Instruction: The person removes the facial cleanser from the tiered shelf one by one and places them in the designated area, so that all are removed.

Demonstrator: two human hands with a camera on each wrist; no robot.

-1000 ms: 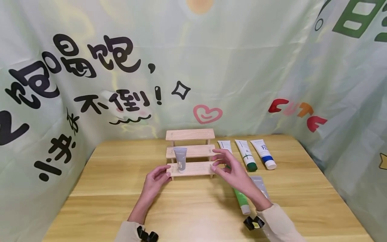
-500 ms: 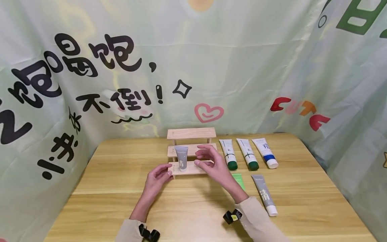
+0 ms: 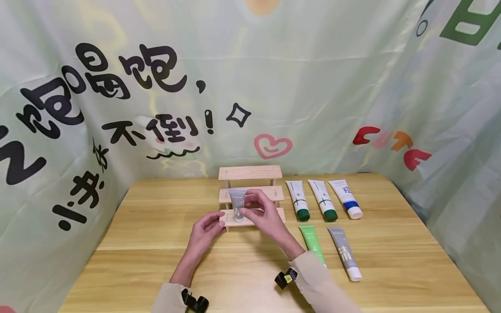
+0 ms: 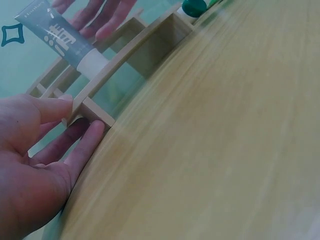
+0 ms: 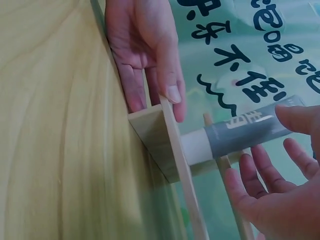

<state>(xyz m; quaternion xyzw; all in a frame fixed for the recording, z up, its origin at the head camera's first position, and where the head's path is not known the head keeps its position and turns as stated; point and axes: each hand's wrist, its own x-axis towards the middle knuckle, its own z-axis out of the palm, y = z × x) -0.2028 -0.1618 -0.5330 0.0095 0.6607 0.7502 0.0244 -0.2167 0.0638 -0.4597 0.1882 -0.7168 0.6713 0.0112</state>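
Note:
A three-step wooden display stand (image 3: 250, 172) stands at the back middle of the table. On its lowest step a grey squeeze tube (image 3: 237, 200) stands upright on its white cap, near the left end. My left hand (image 3: 204, 230) grips the left end of that step, thumb on the board (image 4: 82, 95) and fingers at the leg below. Around the right side of the tube is my right hand (image 3: 268, 217), thumb in front and loosely bent fingers behind. In the right wrist view, a gap shows between its fingers (image 5: 260, 172) and the tube.
Right of the stand lie two white tubes with green caps (image 3: 297, 200) (image 3: 322, 200) and a white-and-blue tube (image 3: 346, 198). Nearer lie a green tube (image 3: 312, 241), partly behind the right sleeve, and another grey tube (image 3: 345, 252). A printed curtain (image 3: 313, 87) hangs behind the table (image 3: 148, 243).
My right hand has moved left from the stand's right end to the standing grey tube, uncovering the tubes on the right. The left hand stays on the stand.

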